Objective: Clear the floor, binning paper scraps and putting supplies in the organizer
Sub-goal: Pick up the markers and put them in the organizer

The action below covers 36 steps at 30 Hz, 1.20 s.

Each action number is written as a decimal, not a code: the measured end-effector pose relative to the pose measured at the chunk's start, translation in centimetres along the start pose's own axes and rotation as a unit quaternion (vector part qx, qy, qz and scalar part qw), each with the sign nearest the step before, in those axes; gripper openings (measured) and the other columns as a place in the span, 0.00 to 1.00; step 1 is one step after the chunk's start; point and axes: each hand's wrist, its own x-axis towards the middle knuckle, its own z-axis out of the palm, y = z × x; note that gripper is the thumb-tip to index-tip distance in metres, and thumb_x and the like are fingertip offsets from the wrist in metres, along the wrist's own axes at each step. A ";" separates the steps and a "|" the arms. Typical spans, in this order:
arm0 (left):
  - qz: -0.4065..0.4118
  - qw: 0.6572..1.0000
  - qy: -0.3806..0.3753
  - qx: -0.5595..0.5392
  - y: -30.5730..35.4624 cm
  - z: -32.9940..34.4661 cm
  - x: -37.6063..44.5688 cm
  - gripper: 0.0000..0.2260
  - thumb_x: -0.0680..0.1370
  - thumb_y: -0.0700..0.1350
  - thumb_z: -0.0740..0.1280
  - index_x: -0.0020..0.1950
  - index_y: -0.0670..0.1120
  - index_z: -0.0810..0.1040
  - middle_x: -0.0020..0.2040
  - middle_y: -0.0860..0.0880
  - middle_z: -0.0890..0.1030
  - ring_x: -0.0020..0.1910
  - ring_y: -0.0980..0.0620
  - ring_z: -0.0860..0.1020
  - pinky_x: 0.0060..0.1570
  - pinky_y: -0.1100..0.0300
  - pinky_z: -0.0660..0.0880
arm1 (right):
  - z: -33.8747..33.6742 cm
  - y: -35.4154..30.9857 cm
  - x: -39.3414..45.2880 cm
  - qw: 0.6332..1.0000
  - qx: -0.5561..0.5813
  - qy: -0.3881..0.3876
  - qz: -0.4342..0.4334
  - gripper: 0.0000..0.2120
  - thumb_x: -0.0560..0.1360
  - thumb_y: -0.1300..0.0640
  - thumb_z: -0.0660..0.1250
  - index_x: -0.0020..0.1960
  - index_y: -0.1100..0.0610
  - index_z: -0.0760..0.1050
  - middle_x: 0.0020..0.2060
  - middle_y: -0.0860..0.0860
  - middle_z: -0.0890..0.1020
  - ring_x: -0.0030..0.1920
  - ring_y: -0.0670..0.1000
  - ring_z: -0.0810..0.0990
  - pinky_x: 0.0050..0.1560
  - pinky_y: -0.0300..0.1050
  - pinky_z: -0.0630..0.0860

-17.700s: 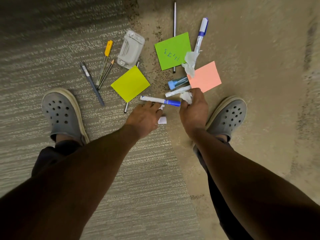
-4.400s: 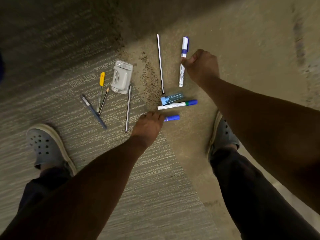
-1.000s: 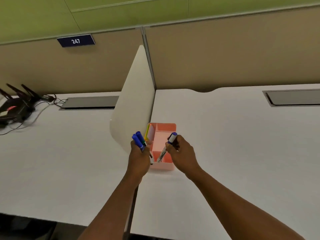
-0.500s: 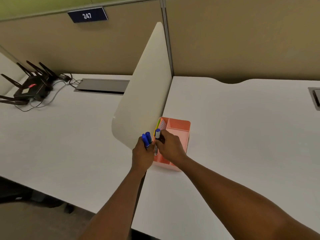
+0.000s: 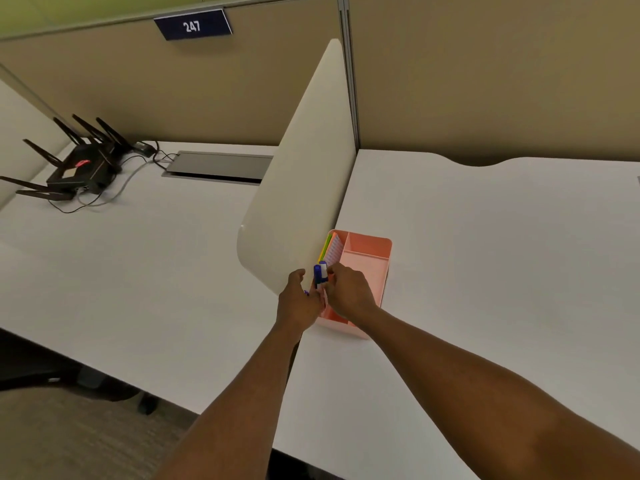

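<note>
A: Since half a second ago both hands have sunk lower at the organizer's near left corner; the blue caps that stood above the left fist now show only between the two hands.

B: Which hand has what?

A: The left hand (image 5: 298,301) is curled, its thumb up against the divider's edge; whether it grips a marker I cannot tell; the right hand (image 5: 349,293) is curled over the blue-capped white marker pens (image 5: 320,271), fingers pinching them; the markers stand nearly upright, caps on top, their lower ends hidden behind the hands.

B: And the organizer?

A: The salmon-pink plastic desk organizer (image 5: 367,252) sits on the white desk top (image 5: 485,271), just beside the rounded cream partition panel (image 5: 301,188); its left slot holds yellow, green and pink sticky-note pads (image 5: 330,249) on edge; the far compartment shows only its pink floor.

B: Anything else about?

A: On the neighbouring desk a black router with several antennas (image 5: 81,168) and its cables lie well apart to the left; a grey cable hatch (image 5: 218,167) is set in that desk; a dark blue sign reading 247 (image 5: 192,26) hangs on the tan cubicle wall (image 5: 485,71).
</note>
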 end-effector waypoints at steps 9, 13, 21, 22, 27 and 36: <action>0.042 0.996 0.077 0.015 0.0 -0.1 -1.7 0.21 0.75 0.44 0.71 0.66 0.41 0.72 0.60 0.42 0.81 0.56 0.44 0.80 0.59 0.54 0.74 | 0.4 0.2 -2.5 0.995 0.077 0.020 0.065 0.17 0.79 0.57 0.63 0.66 0.57 0.67 0.61 0.55 0.77 0.54 0.55 0.78 0.54 0.46 0.76; 0.060 0.995 0.071 -0.028 -0.6 -0.4 -2.8 0.17 0.79 0.39 0.66 0.67 0.41 0.72 0.64 0.41 0.78 0.61 0.43 0.77 0.63 0.50 0.75 | 0.4 1.0 -3.9 0.993 0.092 0.022 0.073 0.15 0.79 0.58 0.61 0.66 0.55 0.67 0.61 0.54 0.77 0.55 0.54 0.77 0.54 0.46 0.76; 0.157 0.986 0.050 0.004 -2.7 -0.8 -7.3 0.14 0.80 0.35 0.61 0.65 0.40 0.75 0.64 0.42 0.79 0.63 0.44 0.77 0.64 0.56 0.72 | 1.6 1.4 -8.3 0.993 0.083 0.068 0.042 0.12 0.79 0.53 0.61 0.61 0.55 0.72 0.60 0.52 0.78 0.58 0.52 0.76 0.58 0.45 0.74; 0.164 0.986 0.040 0.003 -3.0 -0.9 -8.1 0.14 0.81 0.35 0.60 0.65 0.40 0.75 0.64 0.42 0.79 0.63 0.44 0.77 0.63 0.56 0.72 | 1.8 1.3 -9.0 0.993 0.087 0.076 0.038 0.12 0.79 0.52 0.62 0.60 0.55 0.73 0.59 0.52 0.79 0.55 0.51 0.77 0.54 0.42 0.73; 0.228 0.973 -0.011 0.031 -6.4 -1.9 -12.2 0.13 0.82 0.40 0.59 0.65 0.42 0.75 0.65 0.44 0.78 0.64 0.46 0.75 0.61 0.62 0.70 | 4.2 1.2 -14.2 0.988 0.087 0.122 0.034 0.13 0.78 0.50 0.63 0.59 0.55 0.75 0.57 0.50 0.81 0.52 0.47 0.78 0.49 0.37 0.69; 0.321 0.935 -0.089 0.119 -14.7 -5.6 -20.8 0.19 0.84 0.49 0.51 0.72 0.45 0.69 0.77 0.47 0.63 0.75 0.50 0.61 0.73 0.55 0.58 | 10.4 -0.2 -27.0 0.967 0.099 0.229 0.061 0.16 0.78 0.45 0.61 0.63 0.50 0.73 0.62 0.46 0.78 0.55 0.45 0.77 0.52 0.38 0.68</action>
